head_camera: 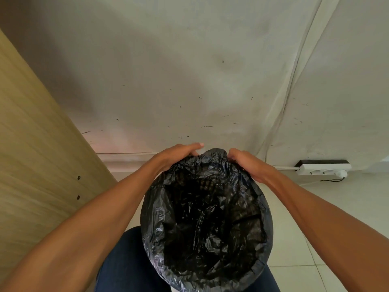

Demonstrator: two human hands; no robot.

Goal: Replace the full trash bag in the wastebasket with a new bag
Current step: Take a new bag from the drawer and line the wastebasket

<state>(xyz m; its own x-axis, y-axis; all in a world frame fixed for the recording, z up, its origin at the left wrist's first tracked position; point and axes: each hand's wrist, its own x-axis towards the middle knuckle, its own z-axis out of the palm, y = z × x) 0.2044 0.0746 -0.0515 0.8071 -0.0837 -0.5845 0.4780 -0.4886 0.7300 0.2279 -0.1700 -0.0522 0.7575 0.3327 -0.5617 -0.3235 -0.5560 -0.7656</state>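
Bag: crinkled black plastic trash bag [206, 218] lines the hidden wastebasket.
Hands: left hand [179, 153] and right hand [246, 163] pinch its far edge, fingers curled.
Progress: I judge only that edge needs seating.

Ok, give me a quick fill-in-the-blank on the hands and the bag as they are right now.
The trash bag is ____ in colour. The left hand and right hand hold its edge at the ____ side, nearest the wall. The power strip lies to the bag's ____. The wooden panel stands to its ____.
Missing words: black; far; right; left.
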